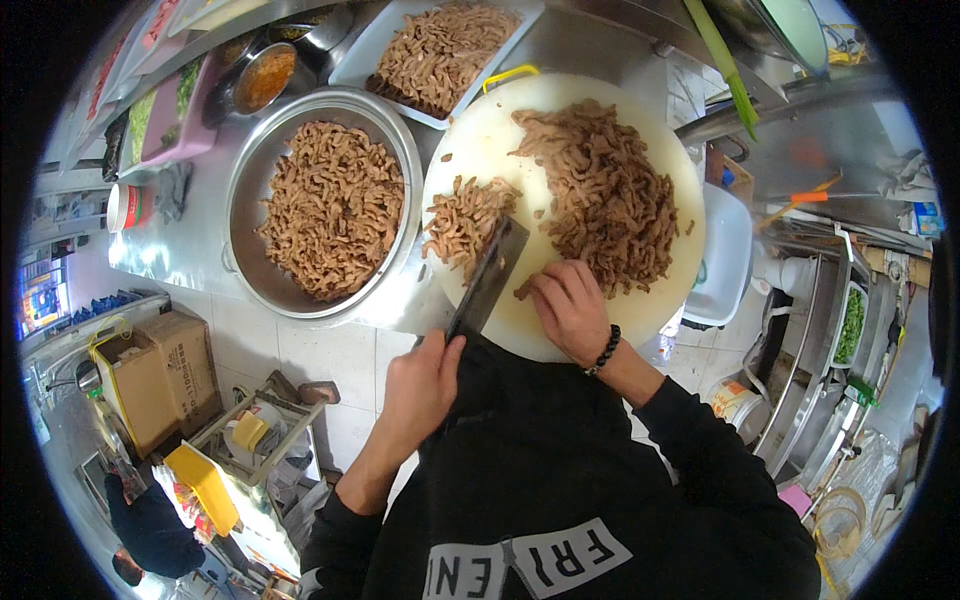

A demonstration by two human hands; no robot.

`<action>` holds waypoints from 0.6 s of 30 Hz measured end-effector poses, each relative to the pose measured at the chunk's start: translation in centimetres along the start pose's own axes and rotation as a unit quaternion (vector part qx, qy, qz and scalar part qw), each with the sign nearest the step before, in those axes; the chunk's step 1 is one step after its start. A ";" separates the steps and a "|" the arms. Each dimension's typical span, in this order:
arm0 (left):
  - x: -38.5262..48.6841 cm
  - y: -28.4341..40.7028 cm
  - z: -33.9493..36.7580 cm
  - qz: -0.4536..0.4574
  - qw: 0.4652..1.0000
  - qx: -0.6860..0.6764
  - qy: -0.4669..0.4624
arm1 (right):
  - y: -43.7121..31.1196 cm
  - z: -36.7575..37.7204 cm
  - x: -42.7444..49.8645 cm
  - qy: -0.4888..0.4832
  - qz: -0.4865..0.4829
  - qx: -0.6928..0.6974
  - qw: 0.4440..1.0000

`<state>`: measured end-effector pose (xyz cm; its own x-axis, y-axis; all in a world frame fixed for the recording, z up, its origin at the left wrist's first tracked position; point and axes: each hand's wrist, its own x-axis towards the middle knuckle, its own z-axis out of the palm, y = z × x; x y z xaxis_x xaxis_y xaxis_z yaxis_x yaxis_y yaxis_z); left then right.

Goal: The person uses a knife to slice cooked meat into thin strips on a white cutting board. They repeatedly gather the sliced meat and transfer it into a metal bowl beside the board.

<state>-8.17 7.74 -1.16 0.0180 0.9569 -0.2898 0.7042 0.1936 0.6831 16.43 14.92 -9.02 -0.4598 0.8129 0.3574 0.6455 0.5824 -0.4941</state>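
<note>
On the round white cutting board (517, 330), my left hand (421, 386) grips the handle of a cleaver (491, 277). The blade lies against a small heap of cut brown meat strips (465, 217) on the board's left side. My right hand (574, 307), with a dark beaded bracelet at the wrist, rests its bent fingers at the lower edge of a larger meat pile (607, 195). A small piece of meat shows at its fingertips; whether they pinch it cannot be told. Left of the board stands a round metal colander (412, 172) with many meat strips inside.
Behind the board is a white tray (352, 64) of meat strips. A bowl of reddish seasoning (266, 79) and a pink container (176, 135) stand at the back left. A pale plastic basin (720, 255) is right of the board. Another person (154, 529) is at the lower left.
</note>
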 end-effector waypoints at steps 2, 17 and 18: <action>-0.6 0.2 -0.2 0.031 0.999 0.026 0.001 | 0.2 0.2 -0.1 -0.023 -0.011 -0.001 1.000; 0.1 -0.5 1.4 0.053 0.999 0.009 0.007 | 0.7 0.4 0.0 -0.019 -0.039 -0.002 0.999; 0.3 -0.6 1.5 0.044 0.999 0.001 0.014 | 0.6 -0.2 0.3 -0.020 -0.042 -0.001 0.999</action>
<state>-7.54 7.54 -2.68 0.0607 0.9759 -0.2096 0.7025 0.1074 0.7035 16.80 15.45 -9.05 -0.5372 0.7601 0.3655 0.6044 0.6492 -0.4618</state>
